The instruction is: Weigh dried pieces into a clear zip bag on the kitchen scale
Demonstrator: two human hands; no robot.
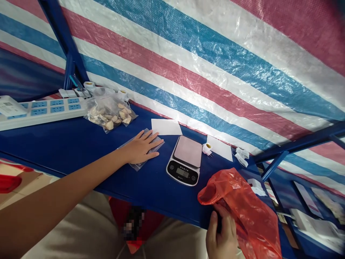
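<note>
While the left hand (140,146) lies open and flat on one thin, slippery clear plastic bag (137,166) just left of the single digital kitchen scale (184,160), the right hand (221,233) grips one light, soft red plastic bag (242,205) near the scale's lower right. Either bag is easiest held by an edge.

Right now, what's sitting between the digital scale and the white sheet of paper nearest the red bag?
In the head view, a small white lamp holder with a brass centre sits there, between the digital scale and the white sheet.
</note>
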